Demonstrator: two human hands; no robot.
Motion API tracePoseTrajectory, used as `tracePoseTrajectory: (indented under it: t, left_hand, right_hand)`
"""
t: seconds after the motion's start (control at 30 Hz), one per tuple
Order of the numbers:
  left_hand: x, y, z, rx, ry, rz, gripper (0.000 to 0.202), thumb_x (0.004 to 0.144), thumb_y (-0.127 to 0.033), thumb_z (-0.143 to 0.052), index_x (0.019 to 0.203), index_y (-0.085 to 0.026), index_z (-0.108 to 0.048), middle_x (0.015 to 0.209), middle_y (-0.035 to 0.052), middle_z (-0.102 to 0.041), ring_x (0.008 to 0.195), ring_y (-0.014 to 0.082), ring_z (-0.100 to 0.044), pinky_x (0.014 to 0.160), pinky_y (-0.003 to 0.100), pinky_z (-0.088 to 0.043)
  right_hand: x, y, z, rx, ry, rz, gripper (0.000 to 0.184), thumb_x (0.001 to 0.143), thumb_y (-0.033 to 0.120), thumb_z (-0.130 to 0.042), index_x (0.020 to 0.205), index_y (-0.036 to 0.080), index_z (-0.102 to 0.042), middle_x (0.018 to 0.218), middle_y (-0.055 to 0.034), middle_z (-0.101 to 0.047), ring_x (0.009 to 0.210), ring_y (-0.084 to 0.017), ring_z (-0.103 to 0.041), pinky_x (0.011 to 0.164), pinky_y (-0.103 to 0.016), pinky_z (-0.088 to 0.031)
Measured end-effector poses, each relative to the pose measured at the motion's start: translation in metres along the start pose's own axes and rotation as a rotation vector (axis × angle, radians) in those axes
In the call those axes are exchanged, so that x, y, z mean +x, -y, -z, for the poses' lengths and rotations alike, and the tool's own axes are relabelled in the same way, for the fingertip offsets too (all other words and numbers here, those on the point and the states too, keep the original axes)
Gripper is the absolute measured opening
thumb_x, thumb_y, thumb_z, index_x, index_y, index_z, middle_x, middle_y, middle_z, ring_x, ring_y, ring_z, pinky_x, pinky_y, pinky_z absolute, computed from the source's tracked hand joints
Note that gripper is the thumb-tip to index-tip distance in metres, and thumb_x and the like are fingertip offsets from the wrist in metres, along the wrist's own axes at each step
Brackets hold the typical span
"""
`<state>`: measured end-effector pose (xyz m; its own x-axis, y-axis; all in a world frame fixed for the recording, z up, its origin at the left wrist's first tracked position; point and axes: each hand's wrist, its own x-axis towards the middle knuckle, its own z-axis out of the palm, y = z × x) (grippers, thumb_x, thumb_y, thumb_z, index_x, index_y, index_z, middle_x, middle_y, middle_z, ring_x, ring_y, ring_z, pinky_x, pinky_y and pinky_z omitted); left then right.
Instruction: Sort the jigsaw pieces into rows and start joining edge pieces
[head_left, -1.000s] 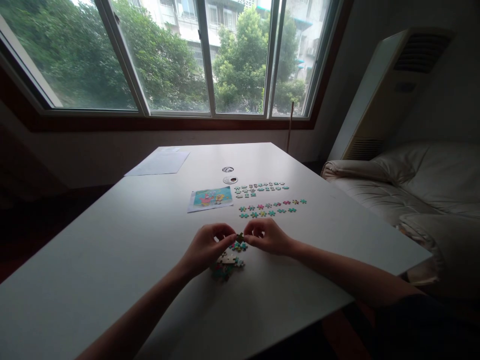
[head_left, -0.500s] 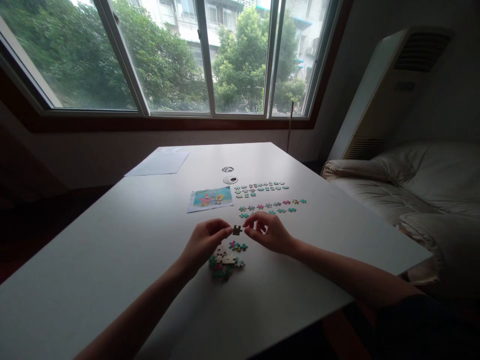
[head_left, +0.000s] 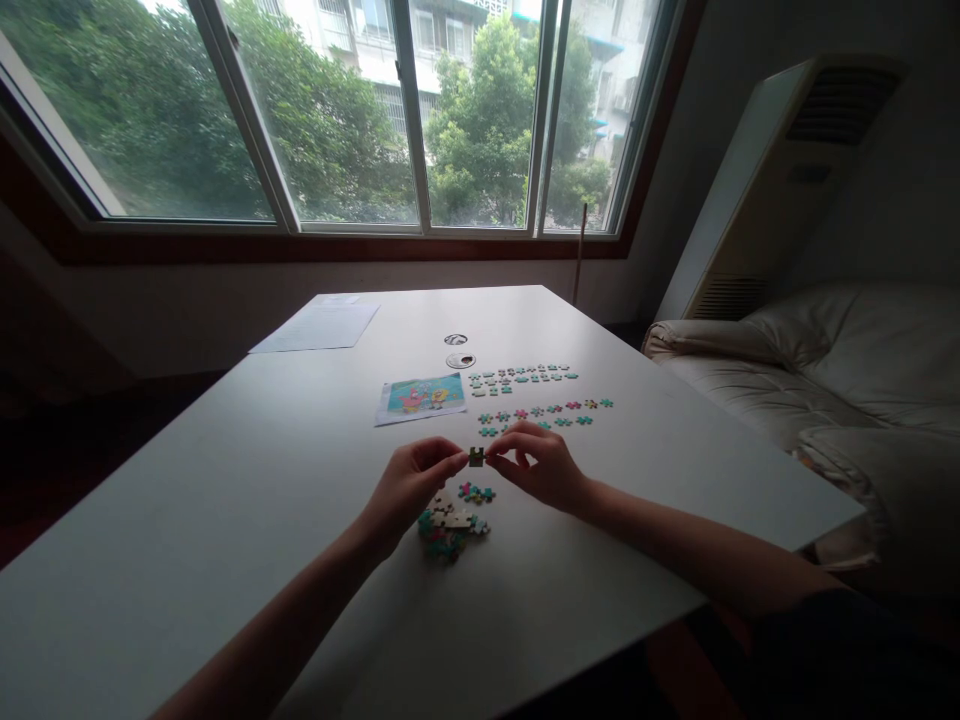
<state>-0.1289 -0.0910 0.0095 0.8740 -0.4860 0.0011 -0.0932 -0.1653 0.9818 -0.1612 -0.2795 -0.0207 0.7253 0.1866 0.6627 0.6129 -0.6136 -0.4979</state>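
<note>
Both my hands hold one small dark puzzle piece point(head_left: 476, 457) above the white table point(head_left: 225, 500). My left hand point(head_left: 411, 485) pinches its left edge and my right hand point(head_left: 534, 463) pinches its right edge. Just below them lies a small heap of loose puzzle pieces point(head_left: 450, 522) and a joined pair point(head_left: 477, 493). Beyond my right hand, two rows of sorted pieces point(head_left: 544, 410) lie flat, with a colourful reference picture point(head_left: 420, 396) to their left.
A sheet of paper point(head_left: 315, 326) lies at the table's far left, and two round cable caps point(head_left: 459, 359) sit mid-table. A wide window runs behind. A pale sofa point(head_left: 810, 370) and a tall air conditioner point(head_left: 780, 180) stand to the right.
Both hands lifted from the heap, carrying the dark piece up and slightly away. My right hand's fingers closed back onto the piece's right edge.
</note>
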Motion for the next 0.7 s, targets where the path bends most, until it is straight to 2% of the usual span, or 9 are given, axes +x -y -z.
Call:
tracePoseTrajectory:
  t: [0.13,0.23,0.33,0.43,0.57,0.7]
  left_hand:
    - [-0.001,0.000,0.001,0.046,0.022,-0.017,0.025,0.070,-0.039,-0.061,0.073,-0.014,-0.061,0.055,-0.0042,-0.050,0.047,0.0067,-0.038,0.045,0.019,-0.030]
    - [0.002,0.003,0.005,0.175,0.023,-0.081,0.026,0.072,-0.040,-0.058,0.073,-0.014,-0.061,0.060,-0.0017,-0.054,0.052,0.0085,-0.044,0.048,0.020,-0.034]
    - [0.006,0.009,0.016,0.406,0.010,-0.199,0.024,0.076,-0.037,-0.054,0.073,-0.014,-0.060,0.065,0.0007,-0.058,0.060,0.0115,-0.049,0.054,0.021,-0.038]
    - [0.007,0.016,0.029,0.701,-0.027,-0.305,0.021,0.079,-0.033,-0.049,0.074,-0.016,-0.060,0.058,-0.0011,-0.055,0.054,0.0104,-0.047,0.053,0.021,-0.037]
    - [0.006,0.020,0.039,1.061,-0.025,-0.451,0.015,0.079,-0.025,-0.045,0.075,-0.019,-0.059,0.067,0.0000,-0.057,0.058,0.0116,-0.049,0.053,0.021,-0.035]
    - [0.006,0.022,0.043,1.206,0.023,-0.494,0.016,0.080,-0.022,-0.043,0.076,-0.019,-0.058,0.070,0.0007,-0.058,0.062,0.0126,-0.051,0.053,0.021,-0.035]
  right_hand:
    - [0.002,0.001,0.003,-0.017,-0.016,0.011,0.014,0.079,0.028,-0.054,0.079,0.017,-0.063,0.075,-0.0032,-0.060,0.056,-0.006,-0.050,0.050,-0.019,-0.041]
    - [0.003,-0.003,0.008,-0.028,-0.054,0.019,0.013,0.080,0.027,-0.053,0.079,0.017,-0.062,0.078,-0.0034,-0.061,0.057,-0.006,-0.051,0.051,-0.019,-0.042]
    - [0.004,-0.012,0.015,-0.041,-0.105,0.024,0.011,0.080,0.026,-0.054,0.081,0.017,-0.062,0.080,-0.0030,-0.061,0.056,-0.006,-0.051,0.048,-0.018,-0.041]
    - [0.007,-0.022,0.027,-0.075,-0.158,0.023,0.010,0.079,0.025,-0.055,0.081,0.018,-0.062,0.079,-0.0018,-0.061,0.054,-0.005,-0.050,0.046,-0.018,-0.041]
    - [0.011,-0.029,0.043,-0.131,-0.234,0.025,0.009,0.079,0.024,-0.055,0.079,0.018,-0.061,0.076,-0.0012,-0.061,0.056,-0.006,-0.051,0.047,-0.018,-0.041]
    - [0.012,-0.032,0.051,-0.178,-0.262,0.011,0.009,0.080,0.024,-0.055,0.080,0.018,-0.062,0.077,-0.0017,-0.061,0.058,-0.007,-0.053,0.048,-0.017,-0.042]
